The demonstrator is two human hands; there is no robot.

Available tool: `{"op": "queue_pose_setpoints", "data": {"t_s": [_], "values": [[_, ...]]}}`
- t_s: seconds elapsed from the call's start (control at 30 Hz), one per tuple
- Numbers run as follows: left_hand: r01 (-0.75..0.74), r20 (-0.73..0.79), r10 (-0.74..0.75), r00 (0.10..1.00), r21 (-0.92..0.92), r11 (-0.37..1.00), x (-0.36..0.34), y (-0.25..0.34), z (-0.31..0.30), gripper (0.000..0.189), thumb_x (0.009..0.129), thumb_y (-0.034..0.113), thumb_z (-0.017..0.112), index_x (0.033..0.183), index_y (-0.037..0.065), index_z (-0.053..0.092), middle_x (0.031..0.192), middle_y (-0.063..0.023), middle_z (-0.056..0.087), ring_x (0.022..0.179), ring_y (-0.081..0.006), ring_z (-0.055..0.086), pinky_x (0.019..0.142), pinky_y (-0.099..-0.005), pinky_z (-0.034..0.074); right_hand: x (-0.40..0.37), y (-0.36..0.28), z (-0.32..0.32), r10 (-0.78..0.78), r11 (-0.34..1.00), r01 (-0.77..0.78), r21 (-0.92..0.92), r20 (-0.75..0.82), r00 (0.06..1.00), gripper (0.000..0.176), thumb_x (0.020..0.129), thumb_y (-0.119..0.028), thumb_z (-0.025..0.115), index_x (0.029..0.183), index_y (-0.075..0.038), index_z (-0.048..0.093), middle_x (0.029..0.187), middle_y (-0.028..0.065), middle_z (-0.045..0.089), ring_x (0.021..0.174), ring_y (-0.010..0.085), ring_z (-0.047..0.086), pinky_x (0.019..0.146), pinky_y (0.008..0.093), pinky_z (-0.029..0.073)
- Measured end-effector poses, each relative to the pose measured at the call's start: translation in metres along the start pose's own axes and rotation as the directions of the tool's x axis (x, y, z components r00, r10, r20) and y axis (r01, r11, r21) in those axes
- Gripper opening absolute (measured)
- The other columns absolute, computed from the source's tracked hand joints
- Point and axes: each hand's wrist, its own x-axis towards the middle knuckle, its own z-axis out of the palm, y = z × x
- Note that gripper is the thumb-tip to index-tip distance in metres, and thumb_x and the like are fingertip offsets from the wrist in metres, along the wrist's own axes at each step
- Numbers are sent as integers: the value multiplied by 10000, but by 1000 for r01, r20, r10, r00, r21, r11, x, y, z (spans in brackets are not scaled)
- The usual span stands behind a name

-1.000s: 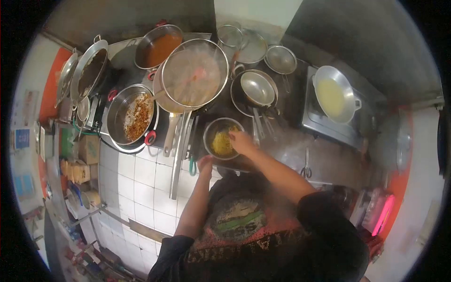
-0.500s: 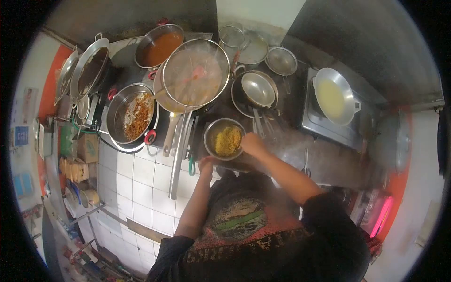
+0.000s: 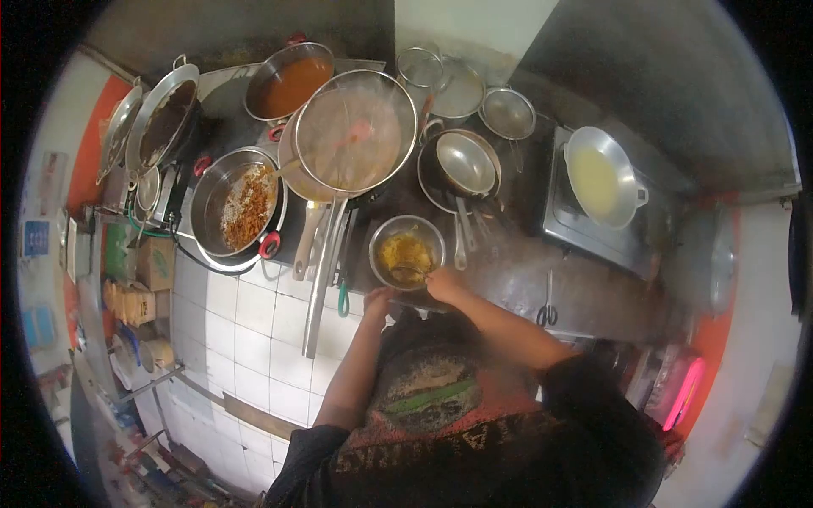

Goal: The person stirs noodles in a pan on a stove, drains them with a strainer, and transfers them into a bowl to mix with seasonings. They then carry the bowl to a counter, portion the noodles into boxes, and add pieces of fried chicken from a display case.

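A round metal bowl (image 3: 378, 240) sits at the counter's near edge, with a yellow mass (image 3: 405, 254) inside. My right hand (image 3: 446, 286) is closed around the handle of a spoon (image 3: 412, 273), whose head lies in the yellow food at the bowl's near right. At the near left of the same bowl, my left hand (image 3: 380, 300) is curled against the rim; its fingertips are partly hidden.
Beyond the bowl stand nested pans (image 3: 467, 165). A long-handled strainer (image 3: 312, 313) rests over a large pot. Left of it is a pot of fried brown bits (image 3: 248, 222). A wok with pale liquid (image 3: 595, 182) sits on a stove at right. Scissors (image 3: 548, 315) lie nearby.
My right hand has moved down and slightly left along the bowl's rim, and the spoon now shows in the food. The yellow mass looks flatter and more spread. My left hand has shifted slightly right.
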Motion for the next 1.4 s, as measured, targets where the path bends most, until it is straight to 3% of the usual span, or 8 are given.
{"op": "queue_pose_setpoints", "data": {"t_s": [0.17, 0.47, 0.5, 1.0, 1.03, 1.13, 1.27, 1.4], "values": [[-121, 95, 115, 989, 66, 990, 44, -39, -21, 145, 834, 183, 652, 910, 59, 665, 857, -76, 697, 518, -98, 458, 459, -274, 346, 18, 10, -1, 204, 958, -117, 260, -338, 919, 267, 800, -215, 542, 856, 2, 688, 869, 249, 641, 851, 405, 619, 786, 479, 492], [-100, 37, 102, 994, -34, 994, 21, -15, -9, 168, 768, 147, 653, 894, 40, 683, 817, -56, 676, 750, -130, 595, 604, -264, 421, -13, -7, -5, 111, 975, -106, 195, -13, 994, 294, 855, -276, 501, 891, -52, 690, 893, 180, 653, 862, 383, 612, 766, 499, 464], [-71, 1, 71, 997, -6, 997, 20, -13, -9, 142, 790, 130, 641, 894, 38, 668, 811, -52, 666, 728, -136, 587, 599, -261, 420, -22, -12, 0, -25, 999, 25, -26, -28, 999, 292, 858, -294, 516, 869, -59, 689, 904, 186, 650, 857, 393, 608, 772, 494, 465], [-98, -131, 91, 987, -49, 994, 12, -2, 6, 122, 760, 29, 687, 864, 50, 629, 850, -61, 642, 803, -154, 590, 732, -275, 452, 18, 13, 16, 135, 965, -59, 255, -295, 946, 237, 827, -202, 538, 845, -3, 665, 865, 218, 643, 859, 391, 621, 767, 474, 494], [-129, -143, 122, 982, -41, 991, 9, -1, 5, 109, 763, 35, 685, 855, 52, 630, 844, -55, 642, 799, -149, 588, 729, -274, 449, 15, 11, 8, 331, 912, -248, 326, -233, 914, 252, 832, -217, 540, 833, -2, 671, 860, 217, 648, 861, 389, 623, 776, 452, 496], [-231, -191, 211, 959, -91, 969, 11, -2, 5, 97, 761, 58, 613, 823, 29, 682, 781, -61, 664, 756, -161, 614, 707, -280, 476, 16, 18, 14, 4, 996, -9, -85, -62, 998, 257, 843, -220, 532, 830, -11, 681, 872, 209, 658, 864, 388, 627, 786, 450, 499], [-190, -188, 171, 967, -85, 978, 6, 2, 8, 109, 749, 46, 603, 821, 18, 681, 776, -66, 668, 736, -170, 622, 679, -277, 480, 8, -2, 4, 182, 922, -177, 344, 18, 983, 222, 835, -220, 572, 898, -55, 706, 980, 216, 646, 922, 379, 607, 860, 425, 455], [-185, -195, 187, 963, 31, 982, 23, -12, 0, 75, 757, 20, 603, 795, 9, 667, 743, -74, 655, 701, -170, 616, 641, -275, 480, -8, -7, 5, 184, 973, -178, 150, -27, 983, 253, 853, -254, 556, 900, -51, 700, 977, 211, 646, 923, 385, 605, 829, 443, 464]]}}
